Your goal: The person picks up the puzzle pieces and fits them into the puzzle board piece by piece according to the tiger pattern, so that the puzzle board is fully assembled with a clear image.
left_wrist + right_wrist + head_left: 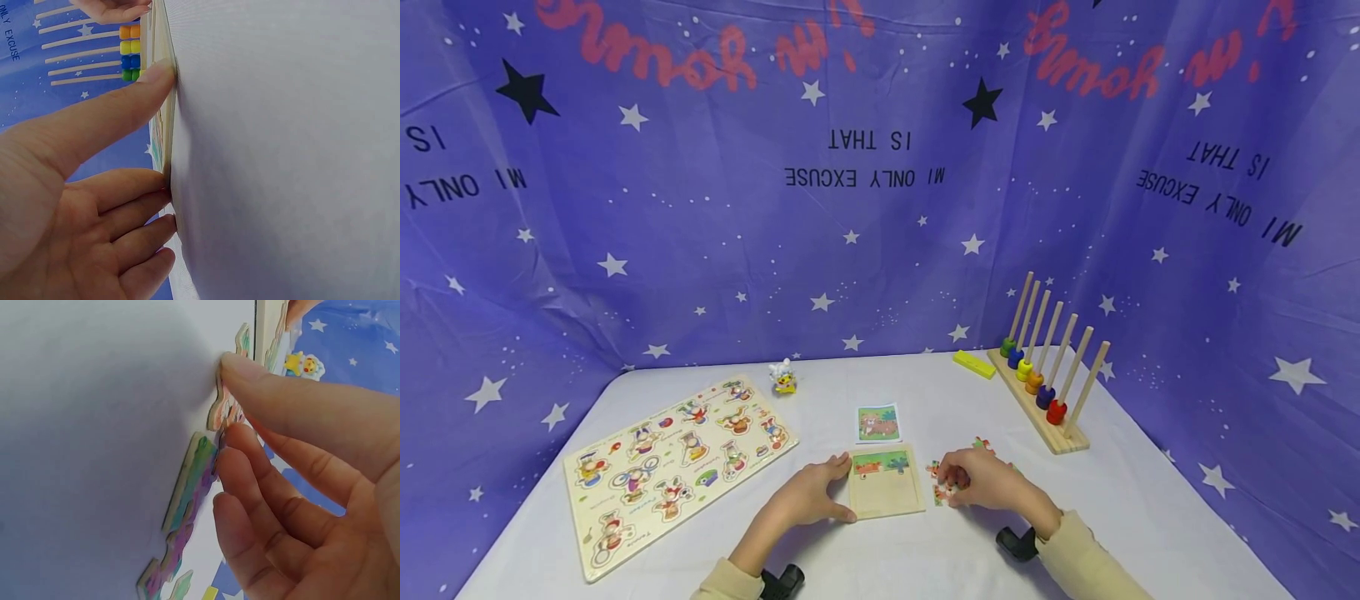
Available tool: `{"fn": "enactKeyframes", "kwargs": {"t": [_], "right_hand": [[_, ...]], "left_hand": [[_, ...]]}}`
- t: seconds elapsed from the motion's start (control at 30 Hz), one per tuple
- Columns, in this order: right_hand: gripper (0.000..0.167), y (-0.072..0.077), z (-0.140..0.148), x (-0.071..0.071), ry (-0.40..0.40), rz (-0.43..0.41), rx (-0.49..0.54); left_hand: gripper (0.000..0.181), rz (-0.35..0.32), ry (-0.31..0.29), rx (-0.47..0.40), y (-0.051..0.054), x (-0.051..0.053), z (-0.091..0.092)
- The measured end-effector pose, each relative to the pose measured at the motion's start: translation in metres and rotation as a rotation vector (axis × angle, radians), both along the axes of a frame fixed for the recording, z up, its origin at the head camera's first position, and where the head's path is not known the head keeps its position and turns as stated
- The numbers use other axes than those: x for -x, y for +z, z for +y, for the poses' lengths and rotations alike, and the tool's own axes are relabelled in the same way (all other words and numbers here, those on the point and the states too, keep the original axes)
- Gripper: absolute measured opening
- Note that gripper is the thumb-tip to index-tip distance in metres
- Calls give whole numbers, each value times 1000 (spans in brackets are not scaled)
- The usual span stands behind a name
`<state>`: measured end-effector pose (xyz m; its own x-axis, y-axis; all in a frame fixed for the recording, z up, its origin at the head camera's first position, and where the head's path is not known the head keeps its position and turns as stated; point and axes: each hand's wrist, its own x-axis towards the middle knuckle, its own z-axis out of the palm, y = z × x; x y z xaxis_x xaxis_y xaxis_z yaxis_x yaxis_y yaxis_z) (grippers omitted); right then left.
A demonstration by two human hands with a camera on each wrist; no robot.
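Note:
A square wooden puzzle board (887,497) lies in the middle of the table, with joined jigsaw pieces (871,467) along its far side. At its left edge is my left hand (808,493); thumb and fingers are spread, fairly straight, touching the rim. To the board's right, my right hand (987,478) curls over loose jigsaw pieces. In the right wrist view its thumb and fingertips pinch a jigsaw piece (219,407) low at the tabletop. Nearer that camera lie more pieces (190,481). A small picture card (877,423) lies just beyond the board.
On the left lies a large wooden peg puzzle (707,492) with cartoon figures. A small white-and-yellow toy figure (784,379) stands behind it. At the back right are a yellow block (974,364) and a wooden rack (1043,410) with upright rods and coloured beads.

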<state>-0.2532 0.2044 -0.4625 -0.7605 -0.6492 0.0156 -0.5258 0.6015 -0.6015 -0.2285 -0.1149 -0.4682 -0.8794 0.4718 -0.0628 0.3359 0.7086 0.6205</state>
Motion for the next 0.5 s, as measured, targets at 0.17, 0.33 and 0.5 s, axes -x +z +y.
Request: {"fn": "enactKeyframes", "kwargs": {"t": [0.17,0.33,0.5], "right_hand": [[23,1,0,-1,1,39,-14],[17,0,3,0,12,26,17],[7,0,3,4,38,24,109]], "left_hand": [[86,-2,0,0,1,0,0],[86,-1,-4,-1,2,0,1],[86,-6,-2,2,2,0,0]]}}
